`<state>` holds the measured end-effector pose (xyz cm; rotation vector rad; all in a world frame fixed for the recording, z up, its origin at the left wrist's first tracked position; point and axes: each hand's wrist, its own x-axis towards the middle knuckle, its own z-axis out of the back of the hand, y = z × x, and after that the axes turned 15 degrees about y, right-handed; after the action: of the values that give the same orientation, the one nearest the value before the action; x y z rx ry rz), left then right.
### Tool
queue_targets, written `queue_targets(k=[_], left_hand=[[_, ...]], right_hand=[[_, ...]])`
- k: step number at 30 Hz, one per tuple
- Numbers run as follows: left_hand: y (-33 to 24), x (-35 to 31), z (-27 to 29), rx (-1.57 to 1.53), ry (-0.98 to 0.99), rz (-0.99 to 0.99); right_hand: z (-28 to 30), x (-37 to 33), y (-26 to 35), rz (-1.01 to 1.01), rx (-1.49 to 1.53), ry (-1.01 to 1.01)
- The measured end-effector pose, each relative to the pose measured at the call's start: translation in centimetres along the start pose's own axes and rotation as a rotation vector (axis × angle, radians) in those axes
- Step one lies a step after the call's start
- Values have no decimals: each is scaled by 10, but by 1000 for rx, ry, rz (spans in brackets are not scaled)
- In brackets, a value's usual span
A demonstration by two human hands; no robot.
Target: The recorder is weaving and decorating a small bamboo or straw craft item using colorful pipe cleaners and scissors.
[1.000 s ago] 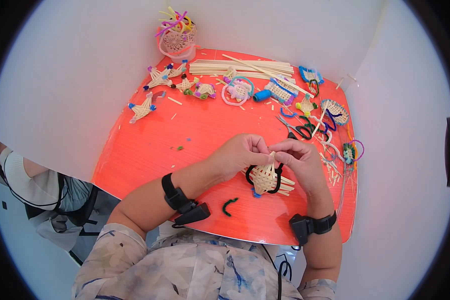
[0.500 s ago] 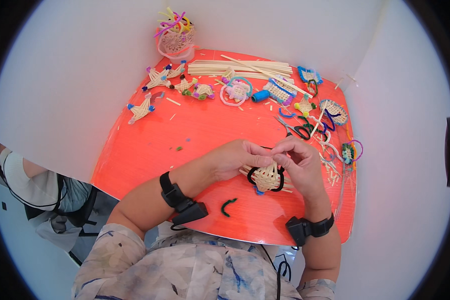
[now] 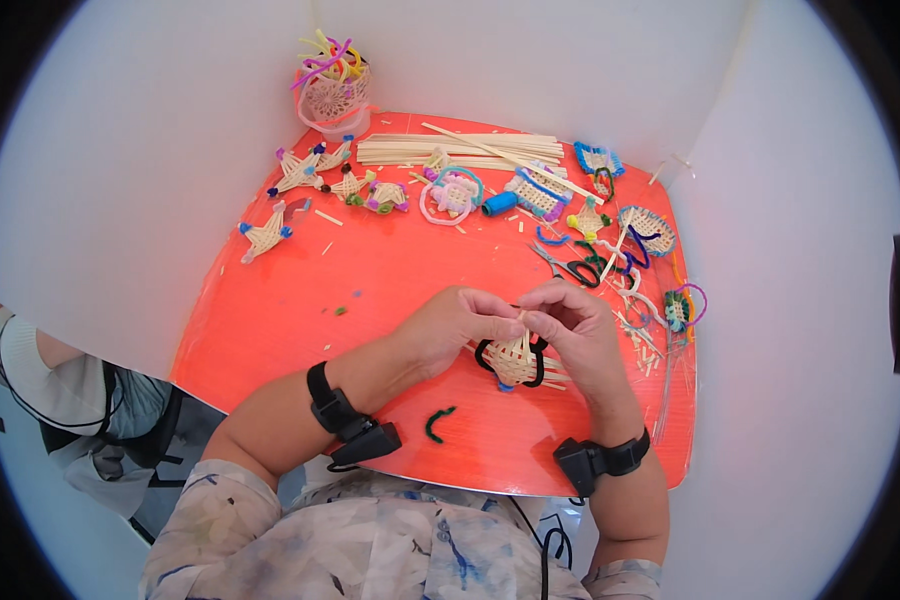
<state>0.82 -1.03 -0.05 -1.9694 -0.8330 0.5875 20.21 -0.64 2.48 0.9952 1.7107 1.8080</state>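
My left fingers (image 3: 496,327) and right fingers (image 3: 547,324) are tightly pinching a pale woven-strip shape with fuzzy black sides (image 3: 510,364), behind the shiny red table's (image 3: 260,335) front edge. Open room is lying left.

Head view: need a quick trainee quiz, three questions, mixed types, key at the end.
1. What do the left hand and right hand both pinch?
2. True or false: the scissors lie farther from the person than the right hand.
3. The short furry piece lying nearest the person on the table is: A) purple; B) dark green; C) white.

Key: 1. The narrow top of the woven piece. 2. True. 3. B.
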Motion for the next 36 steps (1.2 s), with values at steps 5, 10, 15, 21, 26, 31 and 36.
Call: queue_targets(k=[5, 10, 15, 21, 26, 31, 36], left_hand=[[-6, -2, -6, -4, -18, 17], [-8, -2, -5, 5, -6, 25], [-8, -1, -2, 44, -79, -51], [-11, -3, -10, 128, -63, -90], [-8, -4, -8, 157, -47, -106], [-8, -4, -5, 269, -13, -118], [-14, -6, -8, 294, 118, 4]], right_hand=[[13, 2, 1, 20, -80, -262], [28, -4, 3, 5, -71, -318], [8, 0, 14, -116, -179, -145], [4, -3, 11, -98, -297, -76], [1, -3, 11, -123, -149, -78], [4, -4, 10, -146, -6, -55], [13, -8, 10, -124, 57, 147]])
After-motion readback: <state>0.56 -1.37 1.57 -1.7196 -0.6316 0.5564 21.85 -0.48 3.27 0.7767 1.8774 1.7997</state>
